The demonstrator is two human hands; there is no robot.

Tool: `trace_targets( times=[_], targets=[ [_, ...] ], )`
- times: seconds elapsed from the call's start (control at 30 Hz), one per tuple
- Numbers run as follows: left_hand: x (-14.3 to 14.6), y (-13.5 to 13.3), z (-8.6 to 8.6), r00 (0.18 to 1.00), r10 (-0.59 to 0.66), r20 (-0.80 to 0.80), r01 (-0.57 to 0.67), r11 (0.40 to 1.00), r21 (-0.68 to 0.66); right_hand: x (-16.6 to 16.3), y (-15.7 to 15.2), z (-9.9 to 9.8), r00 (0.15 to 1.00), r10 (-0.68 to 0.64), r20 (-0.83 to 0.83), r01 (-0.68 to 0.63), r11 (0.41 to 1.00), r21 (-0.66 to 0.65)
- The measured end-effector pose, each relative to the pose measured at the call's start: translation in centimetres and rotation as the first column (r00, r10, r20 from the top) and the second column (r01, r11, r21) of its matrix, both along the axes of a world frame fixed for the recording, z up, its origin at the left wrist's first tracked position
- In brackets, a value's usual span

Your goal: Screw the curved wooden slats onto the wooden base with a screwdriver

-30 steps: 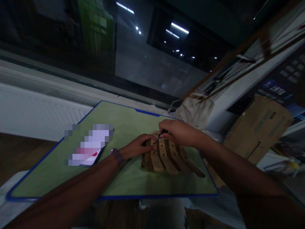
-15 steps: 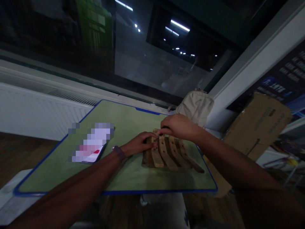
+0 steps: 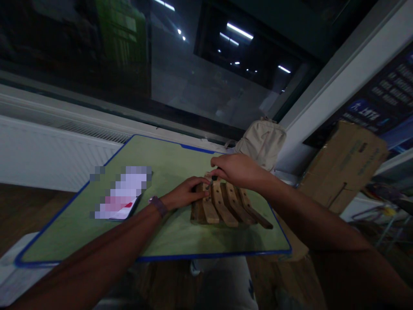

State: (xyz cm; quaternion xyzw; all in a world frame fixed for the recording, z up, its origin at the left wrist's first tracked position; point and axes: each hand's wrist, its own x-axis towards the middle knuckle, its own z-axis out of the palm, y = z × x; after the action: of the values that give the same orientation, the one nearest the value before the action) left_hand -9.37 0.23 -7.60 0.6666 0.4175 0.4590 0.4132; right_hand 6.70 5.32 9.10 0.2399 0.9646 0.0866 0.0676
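On the green table lies a wooden piece (image 3: 227,206) with several curved slats across it, dark holes in their upper parts. My left hand (image 3: 185,192) reaches in from the left, its thumb and index finger closed around the upper end of the leftmost slat (image 3: 210,213). Above that end, my right hand (image 3: 237,168) is closed around a small screwdriver (image 3: 214,177) with a black handle. Its thin shaft points down at the slat between my left fingertips. Dimness and my fingers hide the exact spot where the tip meets the wood.
A phone (image 3: 124,193) with a lit screen lies left on the blue-edged table (image 3: 167,159). Beyond the table stand a beige backpack (image 3: 264,140) and a white radiator (image 3: 58,150) under a dark window. A cardboard box (image 3: 345,163) leans at the right.
The view has shifted slightly. My right hand has turned a little and raised its fingers, showing more of the screwdriver. My left hand stays on the slat.
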Motion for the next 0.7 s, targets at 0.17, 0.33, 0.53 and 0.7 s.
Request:
trace_targets(
  times=[0.17,0.33,0.53,0.7],
  targets=[
    [0.04,0.03,-0.12,1.000,-0.002,0.000,0.002,1.000,-0.003,0.45,-0.05,0.07,0.973,0.181,-0.142,-0.209,0.953,-0.219],
    [0.04,0.06,-0.22,1.000,-0.010,0.015,0.010,1.000,-0.001,0.05,-0.41,0.17,1.000,-0.029,0.000,0.029,1.000,0.012],
    [-0.01,0.02,-0.11,1.000,-0.005,-0.014,0.005,1.000,0.010,0.53,-0.35,0.61,0.977,0.172,-0.127,-0.196,0.959,-0.203],
    [0.00,0.01,0.00,1.000,-0.004,-0.011,0.004,0.999,0.038,0.21,-0.80,0.38,0.996,-0.063,0.058,0.061,0.997,0.039]
  ],
)
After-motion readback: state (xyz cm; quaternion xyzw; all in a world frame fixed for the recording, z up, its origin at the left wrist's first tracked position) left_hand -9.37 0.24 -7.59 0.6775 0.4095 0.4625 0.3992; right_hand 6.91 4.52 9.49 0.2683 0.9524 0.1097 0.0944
